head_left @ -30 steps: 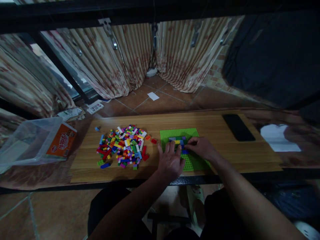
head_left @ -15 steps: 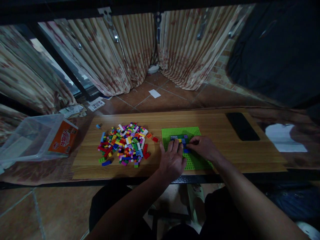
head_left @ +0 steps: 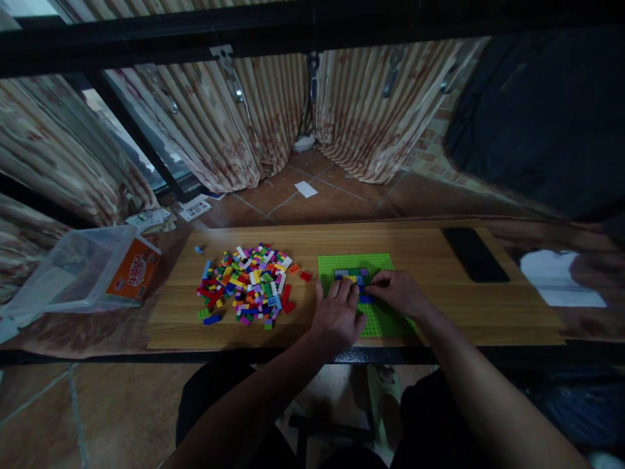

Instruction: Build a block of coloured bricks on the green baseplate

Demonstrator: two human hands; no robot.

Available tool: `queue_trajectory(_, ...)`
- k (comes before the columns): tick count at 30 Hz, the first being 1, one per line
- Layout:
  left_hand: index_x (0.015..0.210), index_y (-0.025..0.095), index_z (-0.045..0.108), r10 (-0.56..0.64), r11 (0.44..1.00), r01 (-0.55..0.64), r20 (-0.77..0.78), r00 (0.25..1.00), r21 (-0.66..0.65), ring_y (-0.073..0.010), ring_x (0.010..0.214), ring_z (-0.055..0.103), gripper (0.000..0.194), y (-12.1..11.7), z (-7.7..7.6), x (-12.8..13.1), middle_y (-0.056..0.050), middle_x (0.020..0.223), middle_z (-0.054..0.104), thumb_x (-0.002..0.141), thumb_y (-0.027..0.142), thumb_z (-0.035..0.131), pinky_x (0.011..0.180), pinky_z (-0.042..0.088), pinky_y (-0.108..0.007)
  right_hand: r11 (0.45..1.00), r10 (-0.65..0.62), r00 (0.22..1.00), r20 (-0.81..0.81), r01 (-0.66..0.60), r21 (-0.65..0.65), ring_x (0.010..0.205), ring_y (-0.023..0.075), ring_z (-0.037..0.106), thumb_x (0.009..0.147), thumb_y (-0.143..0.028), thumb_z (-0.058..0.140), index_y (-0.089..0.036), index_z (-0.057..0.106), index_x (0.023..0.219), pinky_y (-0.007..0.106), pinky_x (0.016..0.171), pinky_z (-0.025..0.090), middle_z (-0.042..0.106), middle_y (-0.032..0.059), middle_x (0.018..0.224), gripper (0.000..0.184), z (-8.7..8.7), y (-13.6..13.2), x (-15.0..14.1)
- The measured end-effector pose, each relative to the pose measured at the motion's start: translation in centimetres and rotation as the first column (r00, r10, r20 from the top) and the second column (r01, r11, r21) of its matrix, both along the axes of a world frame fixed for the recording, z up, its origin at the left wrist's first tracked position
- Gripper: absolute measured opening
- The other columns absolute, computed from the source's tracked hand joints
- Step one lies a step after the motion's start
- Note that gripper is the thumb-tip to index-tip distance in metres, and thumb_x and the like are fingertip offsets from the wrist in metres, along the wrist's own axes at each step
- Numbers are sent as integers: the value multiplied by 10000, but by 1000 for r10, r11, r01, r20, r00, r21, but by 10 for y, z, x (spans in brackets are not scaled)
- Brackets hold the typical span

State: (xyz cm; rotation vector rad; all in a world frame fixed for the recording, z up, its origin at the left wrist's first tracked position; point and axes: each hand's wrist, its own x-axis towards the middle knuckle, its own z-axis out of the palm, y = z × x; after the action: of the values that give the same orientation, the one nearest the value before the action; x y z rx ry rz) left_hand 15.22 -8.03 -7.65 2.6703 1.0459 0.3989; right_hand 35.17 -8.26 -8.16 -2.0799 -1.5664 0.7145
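A green baseplate (head_left: 378, 264) lies on the wooden board (head_left: 420, 251), with a small cluster of bricks (head_left: 352, 275) stuck on it. My left hand (head_left: 336, 315) rests flat on the plate's left part, fingers stretched toward the cluster. My right hand (head_left: 400, 292) has its fingers pinched at the cluster's right edge, touching a blue brick (head_left: 365, 299). A pile of loose coloured bricks (head_left: 248, 284) lies to the left of the plate.
A black phone (head_left: 474, 255) lies at the board's back right. A clear plastic tub (head_left: 63, 270) with an orange box (head_left: 133, 276) sits on the left. A white sheet (head_left: 561, 279) lies far right. Curtains and a tiled floor are behind.
The view has shifted slightly. Both hands stay on the baseplate at the brick cluster with only small finger movement.
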Motion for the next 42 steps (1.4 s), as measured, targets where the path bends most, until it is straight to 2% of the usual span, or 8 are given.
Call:
queue_trajectory(2, 1318, 181, 492, 29, 999, -27, 48, 998, -40, -286, 1230, 455, 466, 8, 2, -1, -118, 1396, 485, 915, 414, 471, 1081, 276, -579, 1000, 10, 1000, -14, -10, 1, 664, 182, 647, 700, -452, 661, -205, 710, 763, 295, 618, 448, 719, 21, 720, 260, 0, 1, 1)
queue_trajectory(4, 1291, 192, 511, 124, 990, -114, 123, 985, -86, -254, 1204, 481, 404, 18, 4, -2, -100, 1362, 510, 927, 358, 458, 1069, 332, -496, 1000, 11, 1000, -28, -11, -15, 657, 181, 650, 691, -483, 671, -208, 711, 755, 294, 608, 448, 722, 18, 716, 285, -1, 2, 2)
queue_trajectory(7, 1257, 172, 524, 325, 940, -292, 207, 923, -176, -237, 1222, 471, 382, 31, 2, 1, -105, 1321, 517, 884, 254, 509, 1060, 370, -423, 999, -10, 1000, -13, 9, -32, 641, 180, 647, 672, -521, 686, -218, 709, 742, 291, 583, 445, 720, 12, 703, 312, -1, 3, 1)
queue_trajectory(9, 1277, 155, 497, 392, 910, -344, 213, 895, -231, -249, 1247, 450, 451, 34, 0, 4, -122, 1331, 495, 838, 231, 566, 1060, 378, -422, 999, -17, 1000, 11, 17, -29, 639, 180, 646, 669, -521, 690, -224, 705, 739, 289, 570, 443, 716, 10, 701, 305, -2, 4, 0)
queue_trajectory(14, 1337, 144, 430, 396, 905, -350, 181, 900, -241, -277, 1287, 404, 589, 33, -6, 11, -144, 1365, 462, 807, 290, 642, 1069, 367, -447, 999, -29, 999, 44, 30, -31, 644, 182, 641, 677, -500, 688, -234, 691, 738, 295, 571, 439, 710, 9, 710, 273, -3, 4, -2)
queue_trajectory(31, 1140, 195, 567, 467, 855, -416, 113, 877, -309, -265, 1130, 489, 422, 45, -2, 19, -66, 1218, 584, 736, 273, 663, 979, 418, -410, 997, -36, 997, 64, 40, -60, 636, 183, 614, 698, -484, 663, -216, 686, 745, 301, 569, 401, 688, 22, 694, 274, 1, 2, -8)
queue_trajectory(38, 1130, 199, 558, 462, 851, -411, 96, 881, -328, -268, 1123, 494, 459, 49, -3, 17, -60, 1207, 576, 706, 329, 675, 976, 433, -416, 995, -26, 998, 50, 31, -100, 658, 203, 635, 667, -529, 675, -208, 696, 744, 310, 572, 417, 704, 35, 716, 331, -6, 6, 0)
queue_trajectory(42, 1140, 196, 554, 432, 872, -379, 124, 893, -309, -277, 1129, 493, 459, 45, -5, 13, -66, 1200, 581, 726, 356, 669, 966, 439, -432, 994, 32, 999, 34, -29, -104, 640, 208, 642, 659, -550, 674, -209, 706, 731, 320, 580, 428, 709, 32, 696, 350, -8, 8, 6)
